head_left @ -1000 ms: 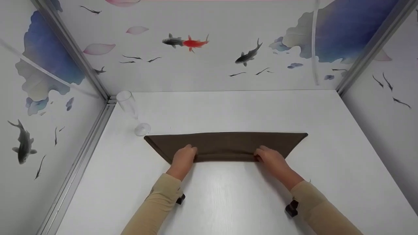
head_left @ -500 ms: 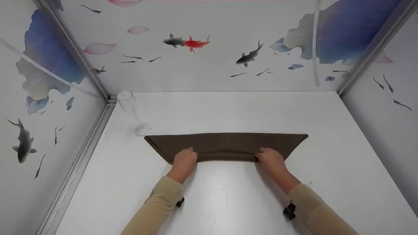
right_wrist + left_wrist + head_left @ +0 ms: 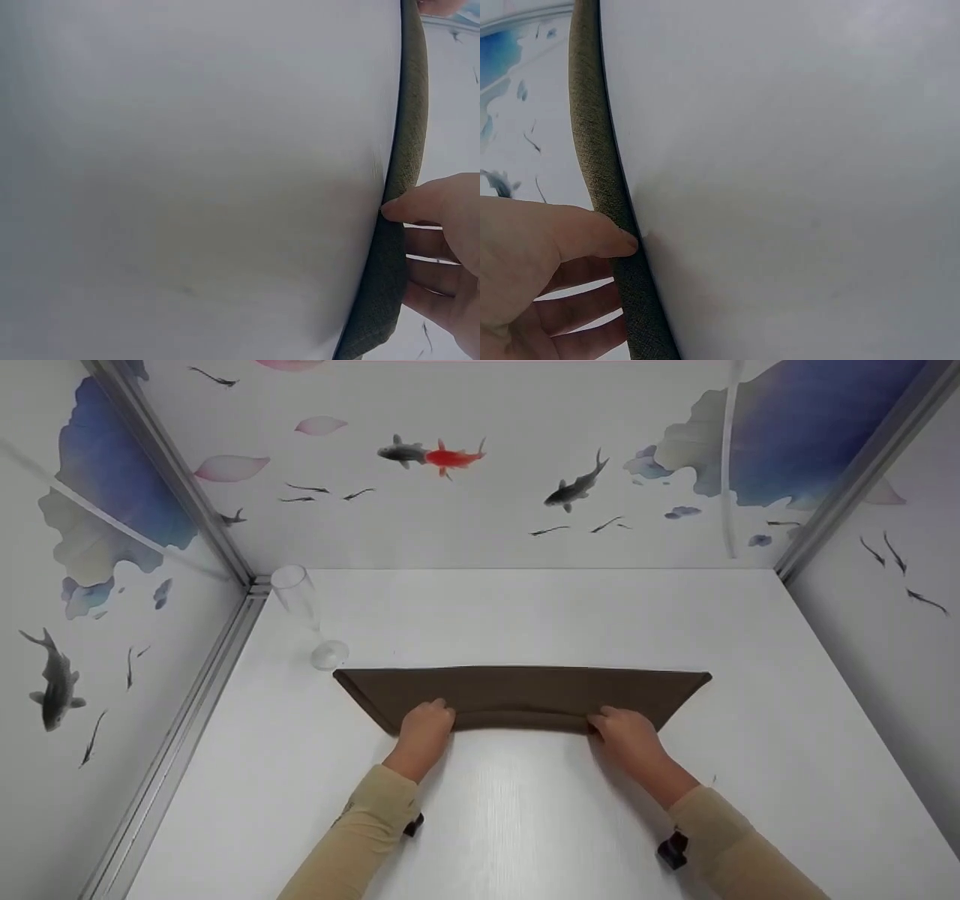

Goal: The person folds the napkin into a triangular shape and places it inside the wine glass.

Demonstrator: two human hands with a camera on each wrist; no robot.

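Note:
A dark brown cloth [image 3: 525,690] lies across the middle of the white table. Its near edge is turned up into a thick, rolled-looking band that bows slightly between the hands. My left hand [image 3: 426,731] pinches this edge left of centre; in the left wrist view the thumb presses on the band [image 3: 600,142], with the other fingers behind it. On the right side, my right hand [image 3: 628,739] pinches the same edge; the right wrist view has its thumb at the near face of the band [image 3: 409,127] and its fingers on the far side.
A clear stemmed glass [image 3: 300,600] stands at the back left, its foot [image 3: 329,655] close to the cloth's far left corner. White panels printed with fish and petals wall the table [image 3: 510,825] at the back and both sides.
Both hands keep their hold on the cloth's near edge. The right hand has come slightly nearer the body, and the left has barely shifted. The view has moved a little.

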